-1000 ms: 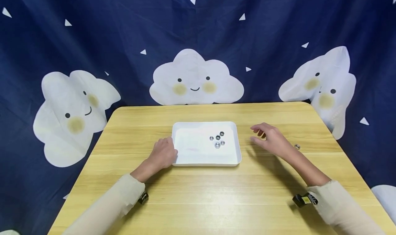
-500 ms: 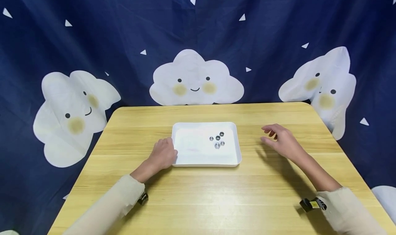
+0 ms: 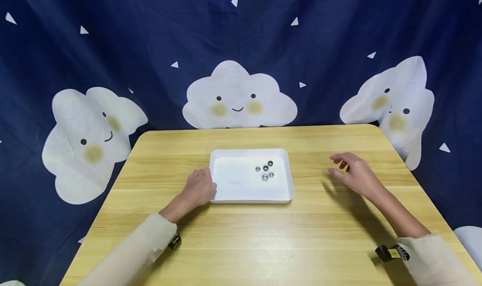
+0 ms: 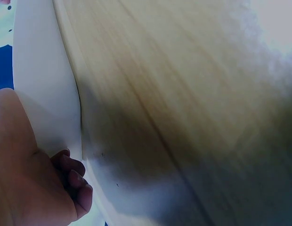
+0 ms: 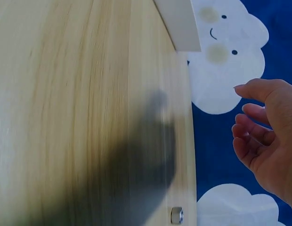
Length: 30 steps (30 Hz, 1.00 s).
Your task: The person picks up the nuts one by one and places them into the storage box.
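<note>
A white rectangular tray [image 3: 233, 194] lies on the wooden table. Several hex nuts [image 3: 265, 177] sit in its right half, silver and darker ones mixed. My left hand [image 3: 198, 186] holds the tray by its left rim, fingers curled in at the edge; the left wrist view shows those fingertips [image 4: 76, 178] beside the tray wall. To the tray's right, my right hand [image 3: 355, 173] hovers over the table with loosely bent fingers and nothing in them. One more silver nut [image 5: 177, 215] lies on the table in the right wrist view; in the head view the right hand and arm hide it.
The wooden table [image 3: 241, 244] has rounded far corners. A dark blue curtain [image 3: 150, 34] with white smiling clouds hangs right behind it. Small black wrist cameras sit at both sleeves, the right one [image 3: 385, 253] low over the table.
My right hand has moved to the right, away from the tray, and now covers the loose nut in the head view. The left hand and the tray have stayed put.
</note>
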Tool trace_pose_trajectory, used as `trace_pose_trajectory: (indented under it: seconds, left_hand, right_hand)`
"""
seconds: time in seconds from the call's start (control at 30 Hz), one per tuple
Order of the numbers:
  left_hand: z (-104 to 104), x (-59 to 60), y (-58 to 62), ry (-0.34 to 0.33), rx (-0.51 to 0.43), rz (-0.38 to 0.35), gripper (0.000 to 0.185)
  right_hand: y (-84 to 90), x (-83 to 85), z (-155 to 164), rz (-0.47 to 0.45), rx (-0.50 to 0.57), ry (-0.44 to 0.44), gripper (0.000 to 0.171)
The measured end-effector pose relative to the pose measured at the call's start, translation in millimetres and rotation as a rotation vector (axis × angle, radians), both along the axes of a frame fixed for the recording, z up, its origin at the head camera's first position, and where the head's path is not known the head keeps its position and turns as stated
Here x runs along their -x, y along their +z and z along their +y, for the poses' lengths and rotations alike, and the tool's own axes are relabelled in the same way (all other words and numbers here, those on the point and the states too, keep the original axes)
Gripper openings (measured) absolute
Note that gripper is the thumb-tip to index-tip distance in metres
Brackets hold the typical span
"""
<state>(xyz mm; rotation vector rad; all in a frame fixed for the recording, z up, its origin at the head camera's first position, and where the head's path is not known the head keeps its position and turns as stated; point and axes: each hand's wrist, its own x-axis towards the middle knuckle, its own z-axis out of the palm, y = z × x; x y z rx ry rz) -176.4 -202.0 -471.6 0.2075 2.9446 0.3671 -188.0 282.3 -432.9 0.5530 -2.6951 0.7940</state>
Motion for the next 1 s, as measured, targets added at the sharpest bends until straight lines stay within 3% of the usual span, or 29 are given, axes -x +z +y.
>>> trace_pose_trajectory:
  seconds: [1.0]
  left_hand:
    - [3.6,-0.6,0.7,0.024,0.030,-0.023,0.026]
  right_hand:
    - [-19.9,-4.3,56.4,-0.041,-0.069,-0.083,0.036]
